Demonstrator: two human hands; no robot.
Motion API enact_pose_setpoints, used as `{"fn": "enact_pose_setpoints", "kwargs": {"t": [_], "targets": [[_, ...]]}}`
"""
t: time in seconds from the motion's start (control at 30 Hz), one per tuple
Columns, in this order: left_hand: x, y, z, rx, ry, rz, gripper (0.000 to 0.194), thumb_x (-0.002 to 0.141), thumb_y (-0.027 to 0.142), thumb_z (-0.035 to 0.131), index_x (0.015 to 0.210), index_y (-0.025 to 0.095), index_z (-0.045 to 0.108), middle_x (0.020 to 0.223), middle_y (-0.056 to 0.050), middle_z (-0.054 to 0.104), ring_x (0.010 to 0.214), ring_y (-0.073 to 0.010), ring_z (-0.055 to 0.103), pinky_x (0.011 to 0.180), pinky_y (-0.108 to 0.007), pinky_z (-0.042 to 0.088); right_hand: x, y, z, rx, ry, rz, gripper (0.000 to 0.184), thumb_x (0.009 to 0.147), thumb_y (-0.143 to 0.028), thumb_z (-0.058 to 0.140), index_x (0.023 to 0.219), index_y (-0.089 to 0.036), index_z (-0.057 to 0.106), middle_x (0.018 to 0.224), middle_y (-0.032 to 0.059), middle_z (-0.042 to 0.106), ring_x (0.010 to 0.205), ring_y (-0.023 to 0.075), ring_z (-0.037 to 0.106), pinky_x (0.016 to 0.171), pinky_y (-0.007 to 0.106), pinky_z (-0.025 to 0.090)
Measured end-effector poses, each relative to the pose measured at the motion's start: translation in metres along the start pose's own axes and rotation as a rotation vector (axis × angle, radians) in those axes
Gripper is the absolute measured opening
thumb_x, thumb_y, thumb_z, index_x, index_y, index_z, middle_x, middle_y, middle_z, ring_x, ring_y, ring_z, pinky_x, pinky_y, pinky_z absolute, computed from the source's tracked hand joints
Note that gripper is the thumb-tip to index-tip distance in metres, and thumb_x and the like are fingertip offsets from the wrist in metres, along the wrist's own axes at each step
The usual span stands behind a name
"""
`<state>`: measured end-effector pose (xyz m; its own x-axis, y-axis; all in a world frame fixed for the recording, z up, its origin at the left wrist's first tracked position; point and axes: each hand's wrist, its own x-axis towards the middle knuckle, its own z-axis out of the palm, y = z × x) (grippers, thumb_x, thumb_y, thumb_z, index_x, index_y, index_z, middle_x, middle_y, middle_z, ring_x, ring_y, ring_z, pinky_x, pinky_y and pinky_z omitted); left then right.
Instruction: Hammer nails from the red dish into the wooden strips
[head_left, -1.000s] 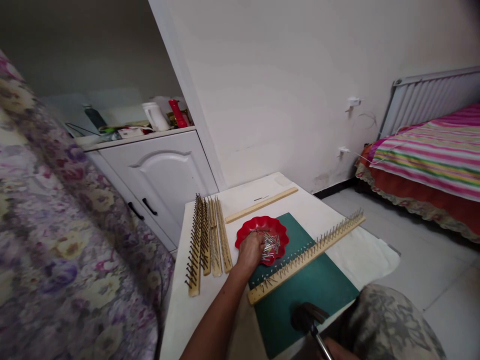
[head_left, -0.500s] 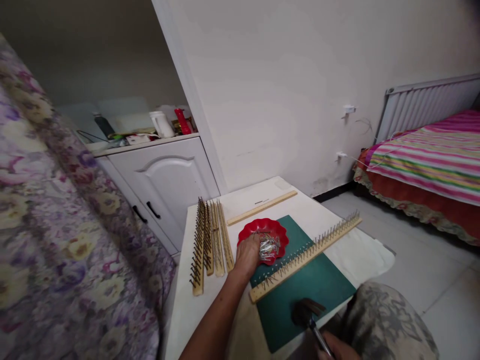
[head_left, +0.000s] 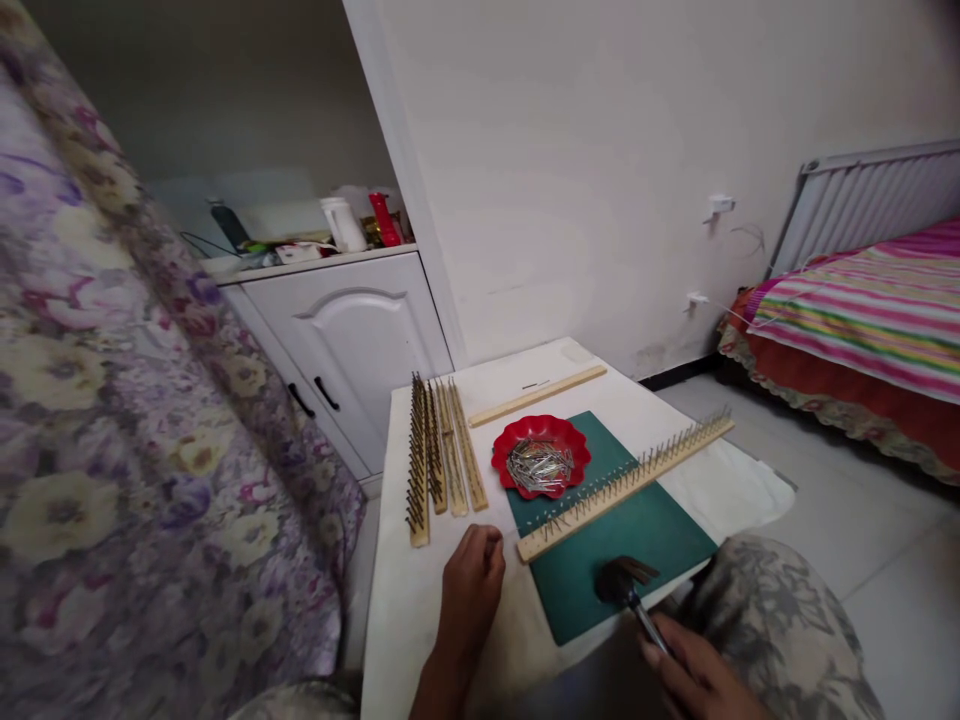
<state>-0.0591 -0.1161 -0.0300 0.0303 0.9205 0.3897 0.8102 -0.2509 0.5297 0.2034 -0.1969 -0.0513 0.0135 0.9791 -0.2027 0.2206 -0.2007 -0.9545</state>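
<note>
My left hand [head_left: 475,568] is closed above the white table, just left of the near end of a wooden strip [head_left: 622,500] studded with upright nails. Whatever its fingers hold, if anything, is hidden. My right hand [head_left: 686,660] grips the handle of a claw hammer [head_left: 621,582], whose head hovers over the near part of a green mat [head_left: 652,545]. The nailed strip lies slantwise across that mat. Behind it, a red scalloped dish [head_left: 501,462] holds a heap of loose nails [head_left: 541,466].
Several nail-studded wooden strips [head_left: 420,500] lie side by side at the table's left. One plain strip [head_left: 536,397] lies at the back, with a couple of thin dark pieces beyond it. My knee in patterned trousers [head_left: 780,620] is close at the right; a floral curtain [head_left: 187,450] hangs left.
My left hand has come out of the red dish and moved back toward me, beside the strip's near end. The hammer stays in my right hand. The view has shifted slightly.
</note>
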Motion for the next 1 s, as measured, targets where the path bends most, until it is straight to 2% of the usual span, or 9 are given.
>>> {"fn": "enact_pose_setpoints", "kwargs": {"t": [0.1,0.2,0.27,0.47,0.6,0.7,0.87,1.0], "targets": [[-0.01,0.004,0.004,-0.011,-0.021,0.054,0.014,0.083,0.017,0.041,0.078,0.02,0.053,0.074,0.0,0.053,0.068,-0.013,0.053,0.065,-0.023,0.041,-0.001,0.005,0.004,-0.025,0.014,0.018,0.057,0.066,-0.068,0.056,0.092,-0.019,0.067,0.088,0.0062,0.071,0.093,0.0271,0.063,0.072,0.027,0.054],[-0.011,0.008,0.005,0.008,-0.025,0.107,0.016,0.082,0.015,0.04,0.077,0.019,0.054,0.074,-0.001,0.053,0.068,-0.0131,0.054,0.063,-0.023,0.041,-0.002,0.006,0.006,-0.041,-0.044,0.016,0.057,0.07,-0.067,0.052,0.097,-0.019,0.066,0.071,0.0032,0.069,0.076,0.0248,0.065,0.061,0.027,0.055],[-0.009,0.01,0.007,0.019,-0.035,0.123,0.017,0.082,0.014,0.04,0.076,0.019,0.055,0.073,-0.001,0.052,0.067,-0.0131,0.053,0.061,-0.022,0.041,-0.002,0.005,0.006,-0.038,-0.063,0.021,0.057,0.071,-0.066,0.051,0.099,-0.019,0.066,0.068,0.0026,0.067,0.072,0.0246,0.065,0.059,0.028,0.054],[-0.008,0.012,0.012,0.027,-0.105,0.107,0.017,0.082,0.012,0.039,0.076,0.019,0.053,0.075,-0.001,0.052,0.07,-0.0133,0.053,0.064,-0.023,0.041,-0.003,-0.001,0.004,-0.035,-0.004,0.032,0.058,0.067,-0.066,0.055,0.099,-0.019,0.068,0.089,0.0065,0.07,0.093,0.0285,0.061,0.073,0.03,0.053],[-0.006,0.014,0.012,0.057,-0.129,0.093,0.017,0.083,0.012,0.038,0.076,0.019,0.052,0.075,-0.002,0.052,0.071,-0.0139,0.053,0.065,-0.024,0.041,-0.004,-0.003,0.005,0.007,-0.03,0.062,0.061,0.065,-0.068,0.055,0.1,-0.019,0.067,0.089,0.0062,0.07,0.088,0.0282,0.063,0.07,0.031,0.054],[-0.003,0.016,0.012,0.066,-0.134,0.094,0.017,0.083,0.013,0.038,0.076,0.019,0.052,0.076,-0.002,0.052,0.071,-0.014,0.053,0.065,-0.024,0.042,-0.004,-0.003,0.006,0.041,0.005,0.101,0.062,0.063,-0.07,0.056,0.099,-0.02,0.067,0.096,0.0065,0.07,0.093,0.0277,0.062,0.071,0.028,0.054],[-0.001,0.019,0.011,0.099,-0.17,0.114,0.017,0.084,0.014,0.038,0.076,0.019,0.051,0.077,-0.002,0.052,0.072,-0.0142,0.053,0.066,-0.024,0.042,-0.004,-0.005,0.004,0.019,-0.034,0.033,0.062,0.065,-0.071,0.053,0.094,-0.019,0.069,0.095,0.0084,0.07,0.091,0.0287,0.062,0.071,0.029,0.054],[0.0,0.02,0.012,0.162,-0.197,0.121,0.017,0.084,0.014,0.037,0.077,0.019,0.051,0.077,-0.002,0.052,0.071,-0.0142,0.053,0.066,-0.024,0.041,-0.003,-0.001,0.004,0.005,-0.033,0.066,0.062,0.066,-0.069,0.055,0.102,-0.02,0.066,0.098,0.0081,0.069,0.096,0.0285,0.061,0.072,0.028,0.053]]}}
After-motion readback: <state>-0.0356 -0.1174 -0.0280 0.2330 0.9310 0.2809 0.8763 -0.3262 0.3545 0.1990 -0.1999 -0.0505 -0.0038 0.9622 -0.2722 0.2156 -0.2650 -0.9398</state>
